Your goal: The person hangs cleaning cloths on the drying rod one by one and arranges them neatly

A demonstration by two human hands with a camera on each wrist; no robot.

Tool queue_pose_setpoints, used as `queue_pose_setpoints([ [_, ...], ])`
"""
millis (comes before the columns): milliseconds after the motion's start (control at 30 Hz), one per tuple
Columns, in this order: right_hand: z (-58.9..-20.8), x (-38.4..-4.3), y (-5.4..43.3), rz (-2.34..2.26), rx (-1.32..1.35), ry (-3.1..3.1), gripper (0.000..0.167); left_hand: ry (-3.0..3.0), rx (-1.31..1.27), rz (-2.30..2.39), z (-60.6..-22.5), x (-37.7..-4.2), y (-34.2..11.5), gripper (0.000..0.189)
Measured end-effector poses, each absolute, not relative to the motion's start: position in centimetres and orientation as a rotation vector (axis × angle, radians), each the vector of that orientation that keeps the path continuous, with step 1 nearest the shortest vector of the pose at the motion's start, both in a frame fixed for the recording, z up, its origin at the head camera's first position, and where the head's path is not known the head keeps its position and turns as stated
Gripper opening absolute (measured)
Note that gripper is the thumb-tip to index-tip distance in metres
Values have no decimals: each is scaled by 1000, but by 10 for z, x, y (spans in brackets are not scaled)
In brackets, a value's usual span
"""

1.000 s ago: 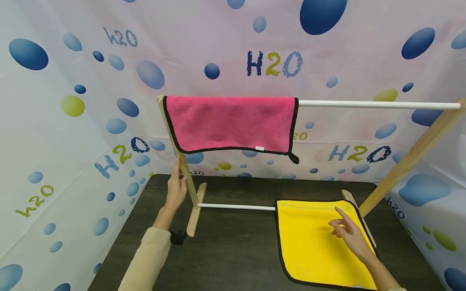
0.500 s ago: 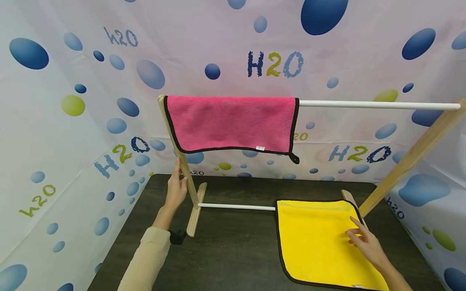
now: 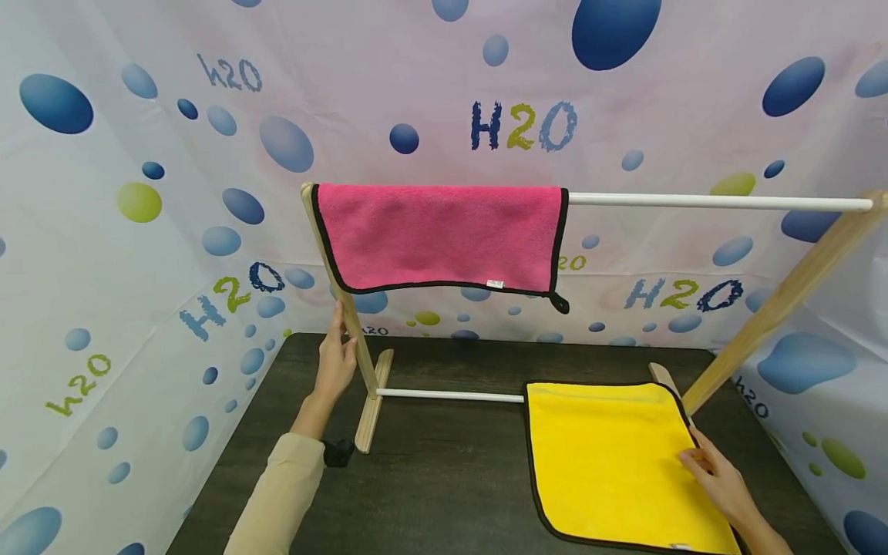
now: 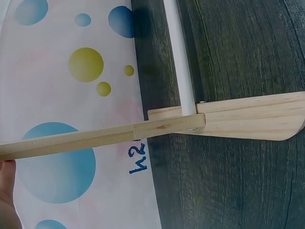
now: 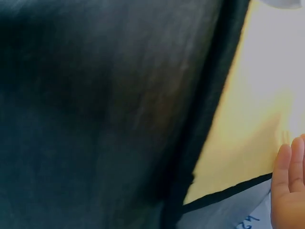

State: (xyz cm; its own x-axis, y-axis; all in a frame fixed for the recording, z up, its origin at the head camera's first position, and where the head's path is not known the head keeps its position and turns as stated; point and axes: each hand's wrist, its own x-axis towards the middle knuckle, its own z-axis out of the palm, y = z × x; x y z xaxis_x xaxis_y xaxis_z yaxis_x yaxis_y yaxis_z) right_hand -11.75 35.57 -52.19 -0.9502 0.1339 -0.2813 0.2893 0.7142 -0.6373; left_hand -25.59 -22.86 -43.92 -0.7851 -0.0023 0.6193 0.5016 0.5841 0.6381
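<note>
"What's changing?"
"Right hand [image 3: 718, 479] is reaching the edge of the yellow towel [image 3: 610, 462] at four o'clock, bringing it within grasp."
"Left hand [image 3: 336, 362]?"
"Touching the wooden post [image 3: 350, 314]; I can't tell either grip."

At right you have a matt, plush-looking, black-edged yellow rectangular cloth [image 3: 610, 462], at left a fuzzy, matt, black-edged pink rectangular cloth [image 3: 440, 239] and a smooth, pale, straight wooden post [image 3: 359, 339], plus a smooth, faintly glossy, round white upper rod [image 3: 714, 201] and a dark, matt, wood-grained tabletop [image 3: 444, 478].
</note>
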Motion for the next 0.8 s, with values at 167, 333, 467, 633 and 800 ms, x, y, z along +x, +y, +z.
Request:
queue_pose_setpoints([
  [167, -527, -115, 365, -1027, 386, 2668, 77, -2247, -405, -1135, -440, -254, -228, 80],
  [333, -528, -112, 370, -1009, 399, 2674, 76, -2249, -407, -1124, -440, -254, -228, 79],
  [467, -530, -112, 374, -990, 426, 2674, 78, -2251, -409, -1126, -439, -255, -227, 77],
  [633, -533, -110, 381, -979, 448, 2658, 83, -2246, -419, -1120, -439, -255, -227, 77],
  [800, -532, -108, 385, -997, 422, 2645, 85, -2243, -419, -1118, -438, -255, -228, 78],
])
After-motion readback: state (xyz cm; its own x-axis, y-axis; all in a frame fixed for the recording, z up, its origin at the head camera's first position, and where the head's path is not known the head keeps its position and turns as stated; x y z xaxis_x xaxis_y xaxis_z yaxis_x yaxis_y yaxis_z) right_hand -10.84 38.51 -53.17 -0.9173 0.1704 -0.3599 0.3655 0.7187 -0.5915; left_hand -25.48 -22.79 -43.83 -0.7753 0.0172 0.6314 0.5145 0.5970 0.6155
